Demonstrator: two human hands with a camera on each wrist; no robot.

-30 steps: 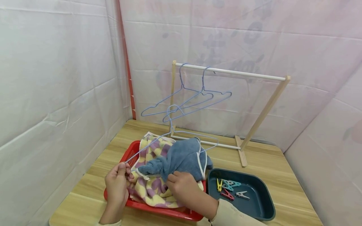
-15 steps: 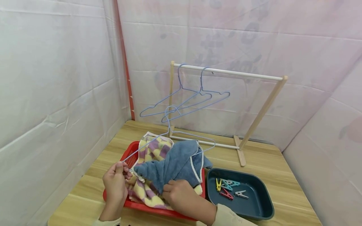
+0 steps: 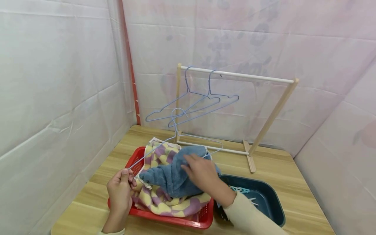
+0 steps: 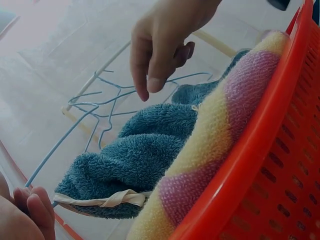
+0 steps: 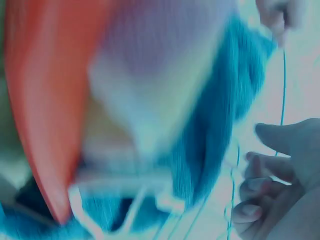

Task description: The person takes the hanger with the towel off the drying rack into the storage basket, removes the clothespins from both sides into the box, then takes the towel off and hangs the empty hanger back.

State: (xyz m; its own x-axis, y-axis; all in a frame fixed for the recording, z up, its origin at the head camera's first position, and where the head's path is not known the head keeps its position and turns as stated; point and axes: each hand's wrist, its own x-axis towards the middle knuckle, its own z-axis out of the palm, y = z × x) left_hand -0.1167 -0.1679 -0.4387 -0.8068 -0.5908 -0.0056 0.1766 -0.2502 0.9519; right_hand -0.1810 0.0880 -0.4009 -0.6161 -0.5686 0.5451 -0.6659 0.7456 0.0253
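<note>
My left hand pinches the lower left corner of a blue wire hanger whose hook points up. A blue plush towel with white edging hangs bunched over the hanger's lower part, resting on a yellow-and-purple towel. Over the blue towel is my right hand, its fingers loosely bent and apart from the cloth in the left wrist view. Both towels lie in or over a red plastic basket. Motion blurs much of the right wrist view, though the right fingers show with nothing between them.
Behind the basket stands a wooden rack with a white rail; two blue hangers hang on its left part. To the right, a dark tray holds several clothespins, partly hidden by my right forearm. White sheeting encloses the wooden table.
My right hand has let go of the blue towel's lower edge and risen away to the upper right. The left hand still pinches the hanger, nearly in place.
</note>
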